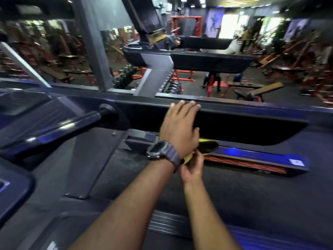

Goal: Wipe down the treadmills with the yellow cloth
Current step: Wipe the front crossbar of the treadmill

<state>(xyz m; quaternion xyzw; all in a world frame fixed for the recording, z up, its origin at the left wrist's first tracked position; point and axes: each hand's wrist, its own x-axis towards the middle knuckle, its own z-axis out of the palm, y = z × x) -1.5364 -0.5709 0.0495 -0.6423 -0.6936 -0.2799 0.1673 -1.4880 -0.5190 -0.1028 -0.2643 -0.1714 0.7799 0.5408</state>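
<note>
My left hand [180, 123] is lying flat on the treadmill's black side rail [243, 121], fingers straight and draped over its top edge, grasping nothing. A dark wristwatch [159, 150] is sitting on that wrist. My right hand [191, 167] is reaching in just beneath the left wrist, fingers curled and pinching the yellow cloth [207, 144]. The cloth is bunching against the underside of the rail, above the treadmill's belt [252, 192].
</note>
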